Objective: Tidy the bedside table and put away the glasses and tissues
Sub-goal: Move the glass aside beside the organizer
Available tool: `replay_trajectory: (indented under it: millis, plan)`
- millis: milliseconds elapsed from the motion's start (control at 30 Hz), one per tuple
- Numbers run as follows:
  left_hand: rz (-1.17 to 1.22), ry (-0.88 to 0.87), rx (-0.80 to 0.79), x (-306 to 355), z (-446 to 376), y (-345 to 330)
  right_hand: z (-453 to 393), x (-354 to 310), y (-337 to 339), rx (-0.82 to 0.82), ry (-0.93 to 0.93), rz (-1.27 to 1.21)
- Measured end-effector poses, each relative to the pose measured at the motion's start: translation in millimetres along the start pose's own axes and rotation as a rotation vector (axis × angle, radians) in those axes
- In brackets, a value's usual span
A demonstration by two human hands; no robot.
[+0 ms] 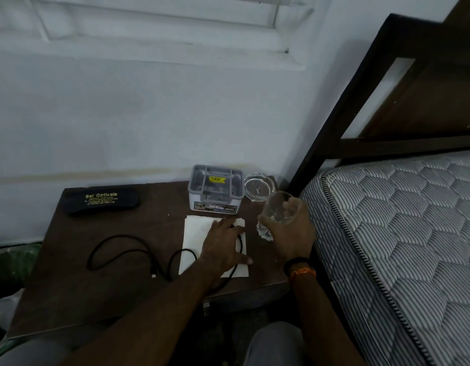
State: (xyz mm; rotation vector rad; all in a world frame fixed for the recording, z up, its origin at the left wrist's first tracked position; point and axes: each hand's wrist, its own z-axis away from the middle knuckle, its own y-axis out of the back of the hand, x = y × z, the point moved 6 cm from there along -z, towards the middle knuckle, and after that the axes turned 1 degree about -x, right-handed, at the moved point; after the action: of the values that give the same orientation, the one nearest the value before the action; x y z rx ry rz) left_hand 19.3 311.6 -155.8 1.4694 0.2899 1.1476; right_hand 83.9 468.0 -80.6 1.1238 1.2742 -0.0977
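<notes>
One bed (pixel 403 233) stands right of one dark counter (pixel 78 291). On the counter lie one white tissue (pixel 194 241), one grey box (pixel 215 190), one black glasses case (pixel 101 199), one cable (pixel 115 249). The left hand (pixel 223 249) presses the tissue, fingers flat. The right hand (pixel 292 228) fingers curl round one clear glass (pixel 276 212).

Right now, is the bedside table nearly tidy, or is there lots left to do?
Lots left. Nothing looks put away yet. In hand: the right hand holds a drinking glass tilted above the table, and the left hand rests on the white tissue. Left: the black cable, the glasses case and the grey organiser.
</notes>
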Motion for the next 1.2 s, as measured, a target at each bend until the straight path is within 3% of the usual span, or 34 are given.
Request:
replay_trajectory:
  millis: [433, 900, 1067, 1200]
  plan:
    - [0.046, 0.026, 0.015, 0.3, -1.1, 0.8, -111.7, -42.0, -38.9, -0.024, 0.030, -0.027]
    - [0.085, 0.031, 0.027, 0.2, -0.1, 2.2, -119.6, -34.8, -69.5, -0.087, 0.001, -0.047]
    - [0.074, 0.027, 0.019, 1.9, 0.8, 4.4, -113.9, -40.8, -64.9, -0.196, -0.078, -0.001]
    - [0.084, 0.017, 0.017, 1.3, 0.4, 3.6, -78.8, -53.1, -34.1, -0.015, -0.078, 0.008]
